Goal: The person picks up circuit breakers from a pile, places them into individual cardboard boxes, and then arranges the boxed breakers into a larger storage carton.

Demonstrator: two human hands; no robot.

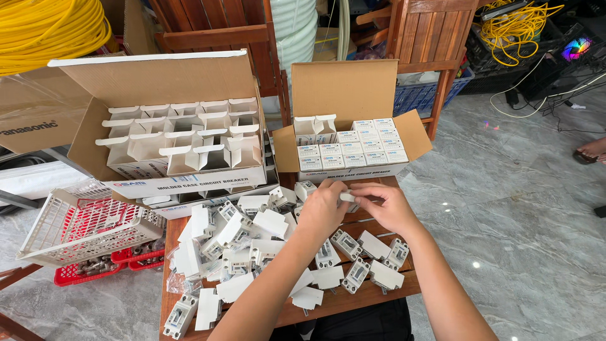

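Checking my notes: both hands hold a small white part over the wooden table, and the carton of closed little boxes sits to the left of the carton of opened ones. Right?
Not quite. The head view shows the carton of closed little boxes to the right of the carton of opened ones. Both hands, left and right, do hold a small white part over the wooden table.

The small white plastic piece (346,197) pinched between the left hand (323,208) and right hand (386,205) is mostly covered by fingers, so its shape cannot be told. Both forearms run off the bottom edge. The coil of yellow cable (44,28) is cut by the top-left corner. The red plastic crate (79,273) lies largely hidden under the white lattice basket (76,227); its contents are too small to identify.
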